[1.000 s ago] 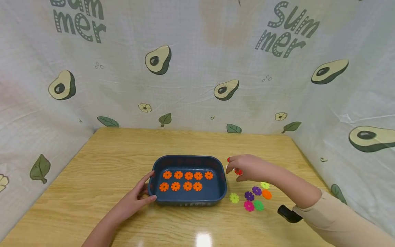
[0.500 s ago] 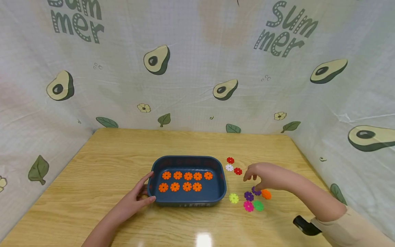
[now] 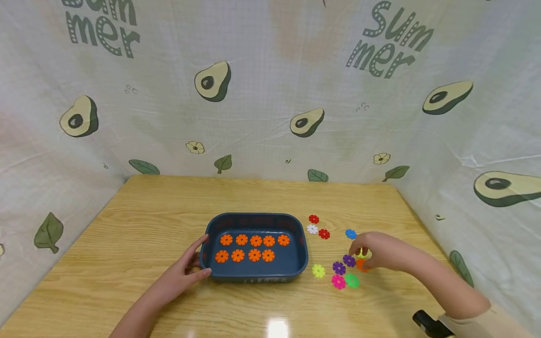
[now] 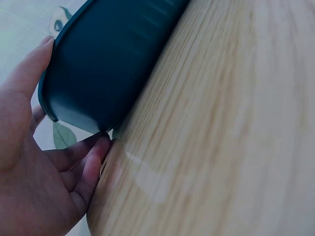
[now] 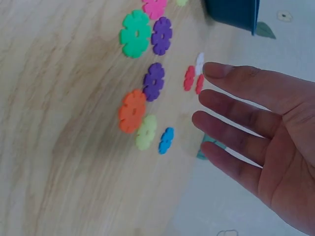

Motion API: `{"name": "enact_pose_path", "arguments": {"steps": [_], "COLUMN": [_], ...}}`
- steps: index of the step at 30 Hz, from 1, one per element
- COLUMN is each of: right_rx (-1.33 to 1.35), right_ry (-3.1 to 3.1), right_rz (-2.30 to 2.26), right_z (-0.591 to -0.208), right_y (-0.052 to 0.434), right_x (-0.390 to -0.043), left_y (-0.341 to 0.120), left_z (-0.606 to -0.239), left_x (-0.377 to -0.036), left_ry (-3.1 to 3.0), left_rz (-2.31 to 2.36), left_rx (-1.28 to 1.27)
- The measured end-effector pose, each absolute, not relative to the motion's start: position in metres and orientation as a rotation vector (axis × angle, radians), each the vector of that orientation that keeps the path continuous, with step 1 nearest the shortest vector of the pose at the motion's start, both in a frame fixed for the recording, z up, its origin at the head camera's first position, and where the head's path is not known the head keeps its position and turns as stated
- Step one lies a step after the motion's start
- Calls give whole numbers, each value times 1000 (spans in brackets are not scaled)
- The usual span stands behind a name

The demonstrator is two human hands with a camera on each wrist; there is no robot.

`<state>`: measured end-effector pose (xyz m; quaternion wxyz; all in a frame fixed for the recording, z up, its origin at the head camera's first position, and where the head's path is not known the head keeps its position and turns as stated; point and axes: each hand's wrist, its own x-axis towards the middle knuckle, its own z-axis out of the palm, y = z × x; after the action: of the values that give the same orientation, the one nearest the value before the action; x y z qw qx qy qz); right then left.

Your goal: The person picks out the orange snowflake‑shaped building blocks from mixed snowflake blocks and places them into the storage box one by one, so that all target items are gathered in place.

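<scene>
A dark blue plastic tray (image 3: pixel 259 271) stands on the table, with several orange notched flower discs (image 3: pixel 254 255) lying in two rows inside. My left hand (image 3: pixel 183 272) holds the tray's left end, thumb and fingers spread along its wall and rim. Just over a loose orange disc (image 3: pixel 362 265) hovers my right hand (image 3: pixel 376 251), holding nothing, its fingers relaxed and apart in the right wrist view. Close to that disc lie a purple disc (image 3: pixel 348 260), a yellow-green disc (image 5: pixel 146 132) and a blue disc (image 3: pixel 350 234).
Right of the tray lie more loose discs: a pink disc (image 3: pixel 338 281), a green disc (image 3: pixel 351 280), a second purple disc (image 3: pixel 339 268) and another yellow-green disc (image 3: pixel 318 271). Farther back are a white disc (image 3: pixel 312 229) and two red discs (image 3: pixel 324 234). A printed curtain (image 3: pixel 262 155) surrounds the table.
My right hand has moved right and nearer, from beside the red and white discs to the orange disc; the blue disc has come into sight. My left hand stays at the tray.
</scene>
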<state>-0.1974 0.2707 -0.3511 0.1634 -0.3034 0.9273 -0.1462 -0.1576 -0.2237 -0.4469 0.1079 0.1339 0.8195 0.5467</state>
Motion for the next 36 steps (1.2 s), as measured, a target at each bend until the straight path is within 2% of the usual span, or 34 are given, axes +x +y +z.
{"name": "enact_pose_path", "arguments": {"steps": [20, 36], "right_rx": [-702, -757], "right_ry": [2709, 2750], "right_rz": [-542, -541], "right_z": [-386, -401], "right_y": [293, 299], "right_x": [-199, -204], "left_y": [-224, -224], "left_z": [-442, -446], "left_x": [-157, -157], "left_ry": [2384, 2413], "left_rz": [1633, 1602], "left_rx": [415, 403]}}
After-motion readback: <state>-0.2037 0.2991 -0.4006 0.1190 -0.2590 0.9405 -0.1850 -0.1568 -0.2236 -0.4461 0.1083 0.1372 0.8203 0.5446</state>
